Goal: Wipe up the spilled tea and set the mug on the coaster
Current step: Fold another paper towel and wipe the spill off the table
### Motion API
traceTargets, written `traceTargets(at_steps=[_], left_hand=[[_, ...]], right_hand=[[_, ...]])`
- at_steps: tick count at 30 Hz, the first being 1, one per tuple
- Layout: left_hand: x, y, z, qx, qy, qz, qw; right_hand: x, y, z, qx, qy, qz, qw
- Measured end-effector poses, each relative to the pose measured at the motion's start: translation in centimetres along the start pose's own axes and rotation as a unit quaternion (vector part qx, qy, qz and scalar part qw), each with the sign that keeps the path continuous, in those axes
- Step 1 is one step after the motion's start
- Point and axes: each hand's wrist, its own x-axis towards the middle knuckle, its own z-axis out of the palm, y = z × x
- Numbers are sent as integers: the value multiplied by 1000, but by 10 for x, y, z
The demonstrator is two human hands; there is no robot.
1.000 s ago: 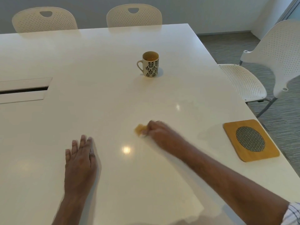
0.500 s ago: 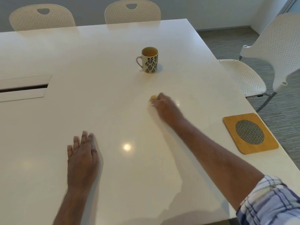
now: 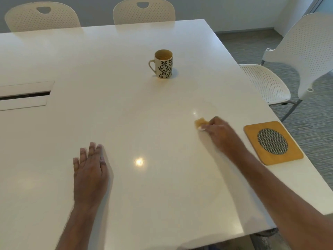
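Observation:
A cream mug (image 3: 163, 64) with a black leaf pattern stands upright far out on the white table (image 3: 126, 114), its handle to the left and brown tea inside. My right hand (image 3: 219, 131) is closed on a small tea-stained tissue wad (image 3: 200, 123) pressed to the tabletop, well in front and right of the mug. A square wooden coaster (image 3: 273, 142) with a round mesh centre lies at the table's right edge, just right of that hand. My left hand (image 3: 90, 170) rests flat on the table with fingers spread. No spill is plainly visible.
Two white perforated chairs (image 3: 42, 17) stand behind the far edge, and another chair (image 3: 295, 60) stands at the right side. A cable hatch (image 3: 25, 95) is set into the table at the left. The table's right edge runs just past the coaster.
My right hand has swept the tissue from the table's middle up toward the mug and then right and back toward the coaster. The left hand stays flat; the mug stands still.

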Motion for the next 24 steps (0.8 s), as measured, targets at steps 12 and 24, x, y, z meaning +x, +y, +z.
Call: traceTargets(at_steps=[12, 24], left_hand=[[2, -6, 6, 2, 4, -1, 1000], [3, -4, 2, 7, -7, 7, 1000]], right_hand=[[-75, -93, 48, 54, -82, -208, 973], [-31, -17, 0, 44, -20, 84, 995]])
